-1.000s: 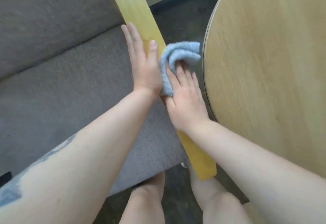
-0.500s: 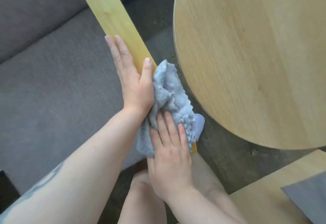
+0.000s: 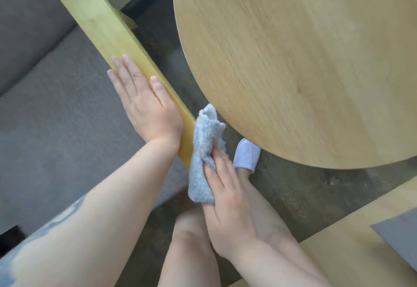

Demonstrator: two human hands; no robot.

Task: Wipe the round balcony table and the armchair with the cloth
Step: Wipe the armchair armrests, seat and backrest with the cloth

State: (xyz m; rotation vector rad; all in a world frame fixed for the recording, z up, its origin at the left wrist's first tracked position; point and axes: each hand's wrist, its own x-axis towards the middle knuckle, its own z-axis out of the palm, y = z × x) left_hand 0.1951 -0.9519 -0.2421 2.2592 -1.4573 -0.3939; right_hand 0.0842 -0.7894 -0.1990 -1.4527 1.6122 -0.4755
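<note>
The armchair has a grey seat cushion (image 3: 56,133) and a yellow wooden armrest (image 3: 97,22) that runs diagonally from the top left. My left hand (image 3: 144,103) lies flat on the armrest near its front end, fingers straight. My right hand (image 3: 225,198) holds the grey-blue cloth (image 3: 204,146) against the armrest's front tip, with its fingers on top of the cloth and its thumb hidden under it. The cloth's upper end reaches the rim of the round wooden table (image 3: 293,61) on the right.
A dark floor strip (image 3: 162,45) separates the armrest from the table. My bare legs and a white-socked foot (image 3: 247,155) are below the table's rim. At the bottom right is another pale wooden surface (image 3: 352,241) with a grey item on it.
My right hand has drawn the cloth down the armrest from its middle to the front tip. My left hand stayed flat on the armrest. The view shifted, bringing my socked foot into sight.
</note>
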